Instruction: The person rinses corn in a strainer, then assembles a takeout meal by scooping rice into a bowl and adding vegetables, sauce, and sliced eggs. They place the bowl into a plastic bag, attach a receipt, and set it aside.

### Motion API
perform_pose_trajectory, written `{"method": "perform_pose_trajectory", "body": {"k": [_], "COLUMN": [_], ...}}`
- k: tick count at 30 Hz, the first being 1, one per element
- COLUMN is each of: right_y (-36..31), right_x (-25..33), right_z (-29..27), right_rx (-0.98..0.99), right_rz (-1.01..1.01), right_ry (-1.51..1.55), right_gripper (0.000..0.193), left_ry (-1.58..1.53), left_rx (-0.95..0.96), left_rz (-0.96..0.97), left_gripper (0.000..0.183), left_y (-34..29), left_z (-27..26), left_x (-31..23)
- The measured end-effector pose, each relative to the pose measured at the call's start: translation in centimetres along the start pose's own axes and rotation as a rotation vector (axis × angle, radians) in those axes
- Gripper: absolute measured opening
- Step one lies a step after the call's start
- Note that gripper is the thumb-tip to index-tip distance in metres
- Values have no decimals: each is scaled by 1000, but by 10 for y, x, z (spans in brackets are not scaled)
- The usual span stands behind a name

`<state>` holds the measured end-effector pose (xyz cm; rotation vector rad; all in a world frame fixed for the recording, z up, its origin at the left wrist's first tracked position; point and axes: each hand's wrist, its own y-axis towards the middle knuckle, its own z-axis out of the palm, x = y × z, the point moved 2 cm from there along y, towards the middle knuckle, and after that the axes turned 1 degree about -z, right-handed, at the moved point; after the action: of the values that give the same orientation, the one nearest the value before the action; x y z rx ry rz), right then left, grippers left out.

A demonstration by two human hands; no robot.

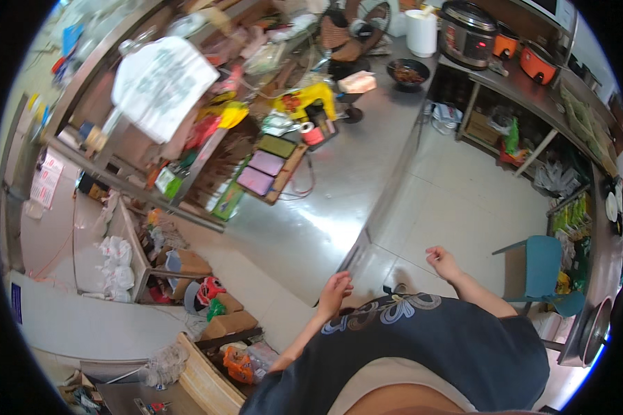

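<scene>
My left hand (334, 294) hangs beside the near corner of a steel worktable (339, 200), its fingers loosely bent and nothing visible in them. Whether it touches the table edge, I cannot tell. Out over the tiled floor (429, 200), my right hand (443, 263) is held with relaxed, slightly parted fingers, also without anything in it. On the worktable lie two phone-like purple rectangles (261, 173) on a brown board, next to a pink-wrapped roll (311, 133). A dark bowl (408, 73) of brownish food stands at the table's far end.
A teal chair (541, 265) stands to the right. Along the back right counter are a large dark cooker (468, 34), a white canister (421, 33) and an orange cooker (538, 63). Cluttered shelving (152, 277) and cardboard boxes (230, 325) fill the left side.
</scene>
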<state>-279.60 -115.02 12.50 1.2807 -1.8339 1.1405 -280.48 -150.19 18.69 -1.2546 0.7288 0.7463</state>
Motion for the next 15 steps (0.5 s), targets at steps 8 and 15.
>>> {"method": "perform_pose_trajectory", "body": {"k": [8,15], "right_y": [16,57], "right_x": [-50,-111], "right_z": [-134,-194], "right_rx": [-300,-235], "right_rz": [260,425], "right_ry": [523,583], "right_gripper": [24,21], "left_ry": [234,235], "left_rx": [214,395], "left_rz": [-44,95], "left_gripper": [31,30], "left_y": [121,245], "left_z": [151,268], "left_x": [-40,-67]}}
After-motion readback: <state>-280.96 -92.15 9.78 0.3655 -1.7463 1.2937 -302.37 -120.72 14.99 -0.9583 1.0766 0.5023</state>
